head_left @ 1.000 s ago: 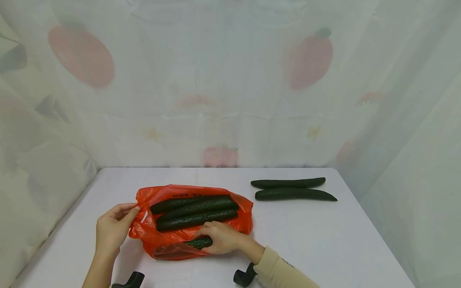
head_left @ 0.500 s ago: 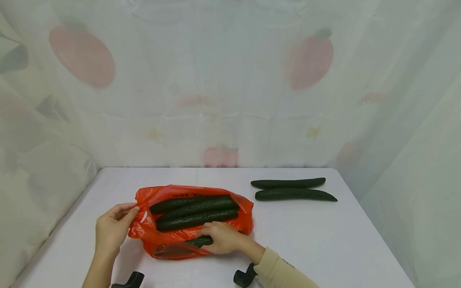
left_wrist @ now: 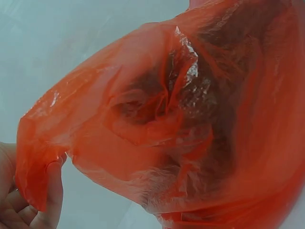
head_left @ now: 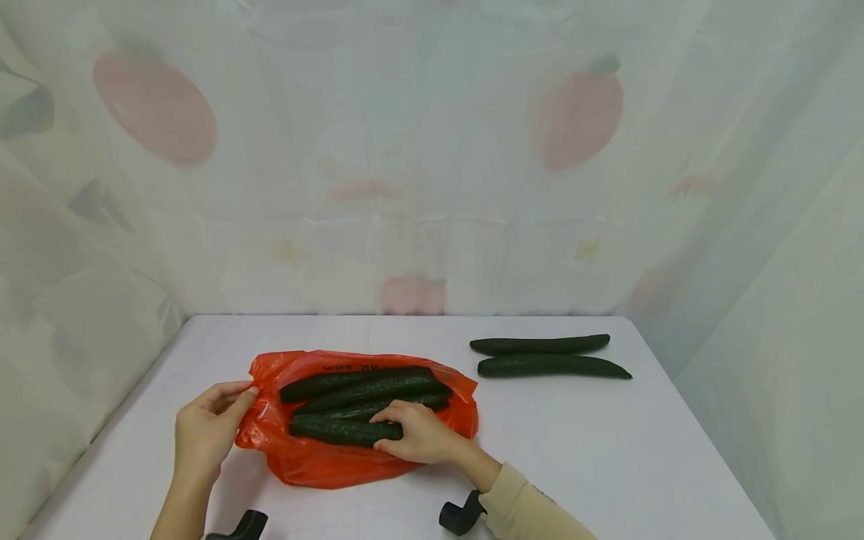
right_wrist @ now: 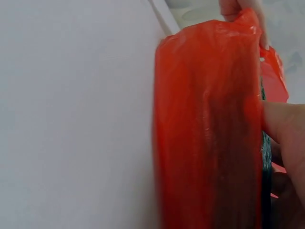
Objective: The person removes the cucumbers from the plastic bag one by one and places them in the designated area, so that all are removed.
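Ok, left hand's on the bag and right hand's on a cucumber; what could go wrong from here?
The left hand pinches just an edge of the thin red bag, so the film might slip or tear if pulled.
The right hand grips the frontmost cucumber close against the other cucumbers in the bag, so moving it could shift them.

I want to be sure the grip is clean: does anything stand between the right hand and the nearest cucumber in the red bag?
Nothing visible in the head view: the right hand grips the nearest cucumber near its right end. Whether the red bag is caught under the thumb, I cannot tell.
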### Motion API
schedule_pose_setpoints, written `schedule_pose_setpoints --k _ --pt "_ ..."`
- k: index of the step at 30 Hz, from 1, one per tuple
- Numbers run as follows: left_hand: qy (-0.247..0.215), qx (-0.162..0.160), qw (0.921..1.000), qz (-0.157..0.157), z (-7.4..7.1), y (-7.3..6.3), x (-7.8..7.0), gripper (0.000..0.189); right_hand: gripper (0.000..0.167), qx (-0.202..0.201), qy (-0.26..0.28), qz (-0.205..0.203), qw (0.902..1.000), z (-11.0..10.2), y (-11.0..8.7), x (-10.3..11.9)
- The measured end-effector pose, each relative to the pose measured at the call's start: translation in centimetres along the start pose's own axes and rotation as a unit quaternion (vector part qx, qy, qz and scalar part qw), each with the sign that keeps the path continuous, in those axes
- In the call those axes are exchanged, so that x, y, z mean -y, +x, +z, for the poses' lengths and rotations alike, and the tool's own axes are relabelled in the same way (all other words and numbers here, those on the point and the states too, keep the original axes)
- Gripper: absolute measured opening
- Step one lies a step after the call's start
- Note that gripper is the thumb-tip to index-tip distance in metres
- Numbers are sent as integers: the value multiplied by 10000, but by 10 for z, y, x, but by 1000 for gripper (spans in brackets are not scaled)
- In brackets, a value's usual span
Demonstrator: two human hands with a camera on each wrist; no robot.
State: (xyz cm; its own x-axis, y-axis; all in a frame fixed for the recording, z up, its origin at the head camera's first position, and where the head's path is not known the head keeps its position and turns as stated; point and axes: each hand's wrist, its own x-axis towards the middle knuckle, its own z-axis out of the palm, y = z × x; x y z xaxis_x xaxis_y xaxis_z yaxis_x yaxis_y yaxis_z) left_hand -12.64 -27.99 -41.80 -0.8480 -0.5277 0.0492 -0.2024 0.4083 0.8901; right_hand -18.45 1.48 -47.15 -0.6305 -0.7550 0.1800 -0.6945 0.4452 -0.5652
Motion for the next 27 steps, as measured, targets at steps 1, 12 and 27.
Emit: schedule_pose_setpoints --k 1,12,27 --pt "10 8 10000 -6 0 0 0 37 32 -5 15 -21 10000 -1 0 1" --pt "3 -16 10000 22 0 0 1 38 34 -232 199 -302 9991 -14 6 9" --pt "143 -6 9999 -91 1 -1 0 36 34 -515 510 -399 9966 -46 14 43"
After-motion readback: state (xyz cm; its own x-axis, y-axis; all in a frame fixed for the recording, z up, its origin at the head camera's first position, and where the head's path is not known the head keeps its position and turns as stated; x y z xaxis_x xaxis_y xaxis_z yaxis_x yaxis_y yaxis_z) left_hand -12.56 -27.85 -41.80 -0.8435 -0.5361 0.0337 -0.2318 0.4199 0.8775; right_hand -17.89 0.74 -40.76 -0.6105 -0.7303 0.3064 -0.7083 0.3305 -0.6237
